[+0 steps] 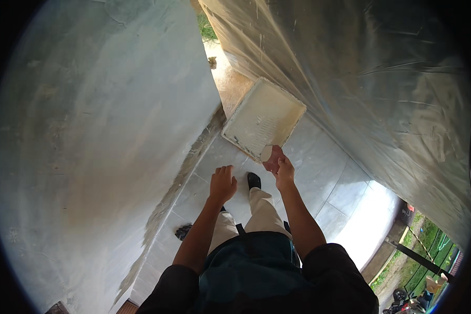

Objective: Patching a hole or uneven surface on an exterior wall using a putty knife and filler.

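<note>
My right hand [283, 168] grips a reddish-brown flat piece [273, 158] with a pale cream side, which may be folded sheet material. It is held over the near corner of a shallow, cream rectangular tray [264, 112] with crusted edges and ridges in its middle. My left hand [222, 180] is empty, fingers apart and loosely bent, below and left of the tray. Whether the piece touches the tray cannot be made out.
A grey plastered wall [104, 131] fills the left. Translucent plastic sheeting [377, 94] covers the right side. Tiled floor [204, 157] lies under my feet, with a dark shoe [254, 180] near the tray. Grass and assorted objects [432, 285] show at the lower right.
</note>
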Motion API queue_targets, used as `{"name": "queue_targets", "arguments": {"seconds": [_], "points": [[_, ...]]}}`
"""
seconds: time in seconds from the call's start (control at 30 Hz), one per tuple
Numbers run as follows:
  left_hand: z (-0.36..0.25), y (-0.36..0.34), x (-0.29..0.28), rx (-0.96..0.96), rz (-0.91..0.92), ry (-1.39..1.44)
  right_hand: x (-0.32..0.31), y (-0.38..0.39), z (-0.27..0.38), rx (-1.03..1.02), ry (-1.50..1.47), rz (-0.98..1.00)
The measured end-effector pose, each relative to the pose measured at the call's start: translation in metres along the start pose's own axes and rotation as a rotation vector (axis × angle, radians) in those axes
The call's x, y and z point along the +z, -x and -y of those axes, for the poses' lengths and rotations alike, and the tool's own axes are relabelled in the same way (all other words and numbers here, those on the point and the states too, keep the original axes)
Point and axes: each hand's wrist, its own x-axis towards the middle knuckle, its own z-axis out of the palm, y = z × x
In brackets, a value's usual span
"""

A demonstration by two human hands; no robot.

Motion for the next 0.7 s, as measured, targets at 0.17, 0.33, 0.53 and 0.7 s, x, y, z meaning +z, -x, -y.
{"name": "queue_targets", "arguments": {"seconds": [0.17,0.33,0.53,0.7], "points": [[-0.005,-0.020,0.033,-0.046,0.068,-0.053,-0.012,-0.042,0.010,-0.093,0.180,-0.048],[0.004,-0.030,0.053,-0.088,0.101,-0.094,-0.011,-0.066,0.031,-0.328,0.609,-0.007],[0.004,-0.052,0.077,-0.081,0.103,-0.127,-0.020,-0.100,0.050,-0.773,0.877,0.263],[0.009,-0.069,0.090,-0.061,0.100,-0.186,-0.028,-0.126,0.063,-1.270,1.309,0.457]]}}
